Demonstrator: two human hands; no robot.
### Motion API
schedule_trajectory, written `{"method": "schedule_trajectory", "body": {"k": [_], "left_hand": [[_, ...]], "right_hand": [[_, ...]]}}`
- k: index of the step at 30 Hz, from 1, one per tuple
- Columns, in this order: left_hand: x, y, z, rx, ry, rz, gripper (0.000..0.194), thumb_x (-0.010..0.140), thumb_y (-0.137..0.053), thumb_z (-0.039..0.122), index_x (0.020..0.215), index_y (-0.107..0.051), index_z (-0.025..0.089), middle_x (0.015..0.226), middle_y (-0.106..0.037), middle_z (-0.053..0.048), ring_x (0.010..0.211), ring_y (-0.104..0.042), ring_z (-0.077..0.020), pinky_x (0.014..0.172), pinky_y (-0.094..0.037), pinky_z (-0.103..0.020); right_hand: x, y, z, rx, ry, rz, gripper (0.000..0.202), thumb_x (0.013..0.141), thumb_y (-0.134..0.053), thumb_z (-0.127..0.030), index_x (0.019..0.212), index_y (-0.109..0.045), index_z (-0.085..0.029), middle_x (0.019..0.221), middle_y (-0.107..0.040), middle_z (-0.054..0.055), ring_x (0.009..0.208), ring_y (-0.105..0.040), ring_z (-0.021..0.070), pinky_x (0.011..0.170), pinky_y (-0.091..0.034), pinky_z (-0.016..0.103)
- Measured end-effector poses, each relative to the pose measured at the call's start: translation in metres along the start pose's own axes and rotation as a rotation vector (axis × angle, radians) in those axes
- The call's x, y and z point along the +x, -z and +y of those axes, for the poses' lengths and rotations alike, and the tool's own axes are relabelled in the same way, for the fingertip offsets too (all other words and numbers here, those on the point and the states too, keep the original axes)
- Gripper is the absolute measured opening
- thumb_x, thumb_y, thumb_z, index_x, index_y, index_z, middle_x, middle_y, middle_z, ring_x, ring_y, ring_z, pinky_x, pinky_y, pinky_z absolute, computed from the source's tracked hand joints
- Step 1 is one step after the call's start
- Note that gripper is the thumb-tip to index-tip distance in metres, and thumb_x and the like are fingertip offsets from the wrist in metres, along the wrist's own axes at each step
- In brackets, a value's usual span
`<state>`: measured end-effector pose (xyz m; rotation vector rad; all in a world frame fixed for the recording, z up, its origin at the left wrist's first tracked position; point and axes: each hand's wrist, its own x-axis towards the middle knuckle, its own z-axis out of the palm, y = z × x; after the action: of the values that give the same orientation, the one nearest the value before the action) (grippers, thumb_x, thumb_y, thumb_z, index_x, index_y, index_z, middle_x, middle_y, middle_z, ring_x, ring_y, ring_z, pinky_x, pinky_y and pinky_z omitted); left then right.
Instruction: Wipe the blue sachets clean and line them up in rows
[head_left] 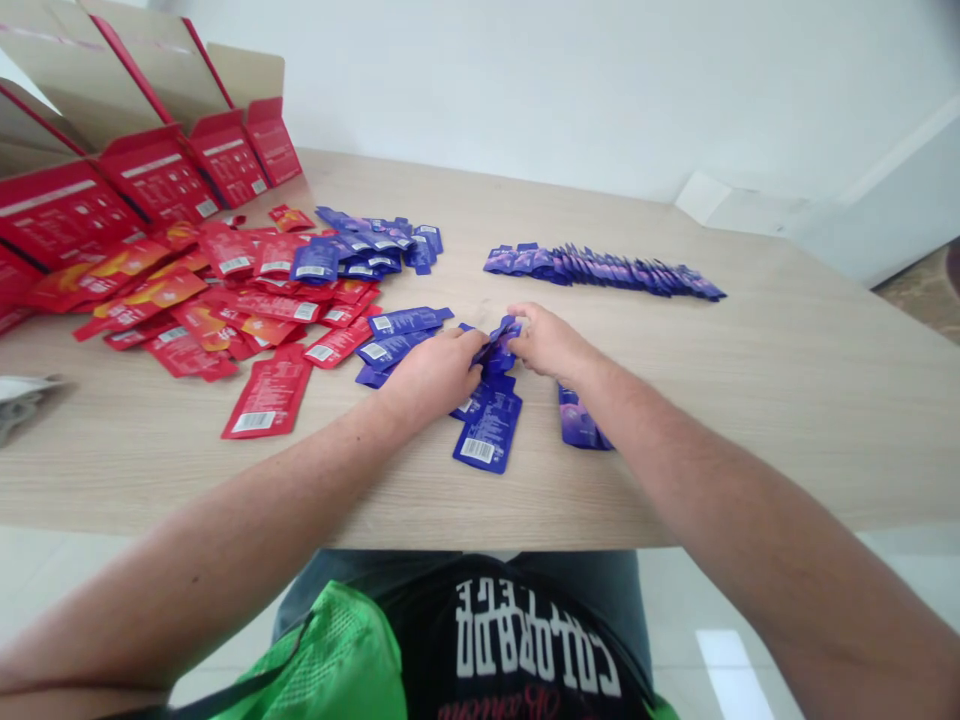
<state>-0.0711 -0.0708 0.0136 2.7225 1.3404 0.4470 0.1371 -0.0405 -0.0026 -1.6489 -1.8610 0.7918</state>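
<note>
Near the middle of the table, my left hand [442, 372] and my right hand [546, 343] meet over blue sachets. The fingers of both hands are closed on a small bunch of blue sachets [501, 345] between them. Beneath and in front lies a blue sachet [489, 432] with its barcode side up. More blue sachets [405, 322] lie fanned beside my left hand. Under my right forearm, a purple-blue sachet [577, 420] is partly hidden. Farther back, a long overlapping row of blue sachets [600, 268] stretches to the right.
Red sachets [262, 300] are heaped at the left, with a blue pile [360, 245] at their back edge. Open red boxes [161, 175] stand behind them. A grey-white object [22, 395] sits at the left edge of the wooden table [787, 400]; a white wall rises behind.
</note>
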Motion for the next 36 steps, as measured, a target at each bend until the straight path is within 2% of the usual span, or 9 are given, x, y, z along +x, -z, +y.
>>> {"method": "schedule_trajectory", "body": {"k": [5, 10, 14, 17, 20, 23, 26, 30, 36], "left_hand": [[0.005, 0.012, -0.001, -0.136, 0.055, 0.060, 0.052, 0.092, -0.049, 0.014, 0.143, -0.049, 0.026, 0.125, -0.067, -0.006, 0.114, -0.063, -0.0215, 0.100, -0.049, -0.034], [0.006, 0.024, 0.020, -0.388, 0.109, 0.047, 0.056, 0.086, -0.057, 0.014, 0.140, -0.055, 0.032, 0.128, -0.068, 0.000, 0.103, -0.067, -0.0181, 0.098, -0.050, -0.031], [0.008, 0.020, 0.046, -0.572, 0.130, 0.050, 0.045, 0.084, -0.059, 0.016, 0.125, -0.068, 0.033, 0.125, -0.070, 0.002, 0.098, -0.069, -0.0170, 0.092, -0.054, -0.030], [0.009, 0.011, 0.066, -0.689, 0.195, -0.038, 0.036, 0.087, -0.057, 0.019, 0.117, -0.071, 0.031, 0.115, -0.073, 0.001, 0.081, -0.070, -0.0147, 0.077, -0.057, -0.029], [0.007, 0.006, 0.081, -0.747, 0.310, -0.119, 0.033, 0.089, -0.055, 0.021, 0.118, -0.070, 0.027, 0.100, -0.076, -0.001, 0.063, -0.067, -0.0131, 0.060, -0.054, -0.027], [0.002, 0.004, 0.093, -0.690, 0.408, -0.108, 0.033, 0.089, -0.057, 0.023, 0.119, -0.070, 0.023, 0.089, -0.076, -0.002, 0.059, -0.067, -0.0138, 0.058, -0.052, -0.026], [-0.003, 0.002, 0.101, -0.707, 0.472, -0.112, 0.036, 0.090, -0.058, 0.025, 0.124, -0.066, 0.019, 0.092, -0.077, -0.003, 0.059, -0.069, -0.0139, 0.061, -0.053, -0.026], [-0.008, -0.002, 0.102, -0.712, 0.473, -0.183, 0.043, 0.089, -0.058, 0.030, 0.132, -0.061, 0.020, 0.103, -0.076, -0.004, 0.062, -0.073, -0.0143, 0.061, -0.052, -0.025], [-0.013, 0.002, 0.096, -0.562, 0.322, -0.409, 0.047, 0.089, -0.055, 0.032, 0.134, -0.062, 0.023, 0.076, -0.074, 0.002, 0.053, -0.070, -0.0159, 0.060, -0.050, -0.027]], "right_hand": [[-0.016, 0.034, -0.005, 0.056, 0.007, 0.090, 0.060, 0.080, -0.061, -0.013, 0.137, -0.048, -0.023, 0.064, -0.055, -0.005, 0.049, -0.053, 0.0130, 0.049, -0.040, 0.027], [-0.066, 0.084, 0.006, 0.243, 0.010, 0.134, 0.059, 0.083, -0.063, -0.017, 0.139, -0.047, -0.029, 0.062, -0.047, -0.006, 0.045, -0.047, 0.0117, 0.041, -0.037, 0.025], [-0.112, 0.120, 0.036, 0.382, -0.049, 0.180, 0.057, 0.084, -0.065, -0.022, 0.138, -0.048, -0.032, 0.067, -0.048, -0.006, 0.045, -0.043, 0.0099, 0.039, -0.033, 0.023], [-0.138, 0.139, 0.068, 0.456, -0.122, 0.202, 0.056, 0.084, -0.066, -0.024, 0.137, -0.050, -0.033, 0.067, -0.046, -0.007, 0.046, -0.040, 0.0087, 0.039, -0.030, 0.021], [-0.156, 0.148, 0.098, 0.584, -0.199, 0.170, 0.055, 0.083, -0.069, -0.026, 0.134, -0.052, -0.033, 0.072, -0.049, -0.006, 0.049, -0.039, 0.0079, 0.040, -0.028, 0.019], [-0.164, 0.147, 0.119, 0.653, -0.266, 0.091, 0.053, 0.083, -0.069, -0.029, 0.133, -0.052, -0.031, 0.079, -0.053, -0.005, 0.051, -0.039, 0.0073, 0.040, -0.027, 0.019], [-0.163, 0.142, 0.126, 0.561, -0.322, -0.003, 0.053, 0.084, -0.067, -0.030, 0.135, -0.050, -0.030, 0.072, -0.050, -0.006, 0.049, -0.040, 0.0081, 0.039, -0.027, 0.019], [-0.156, 0.144, 0.126, 0.269, -0.332, -0.132, 0.052, 0.086, -0.062, -0.028, 0.136, -0.049, -0.029, 0.066, -0.049, -0.006, 0.049, -0.046, 0.0100, 0.041, -0.033, 0.021], [-0.150, 0.151, 0.129, -0.156, -0.203, -0.213, 0.047, 0.089, -0.053, -0.023, 0.136, -0.053, -0.023, 0.060, -0.053, -0.005, 0.052, -0.049, 0.0133, 0.051, -0.037, 0.026]]}}
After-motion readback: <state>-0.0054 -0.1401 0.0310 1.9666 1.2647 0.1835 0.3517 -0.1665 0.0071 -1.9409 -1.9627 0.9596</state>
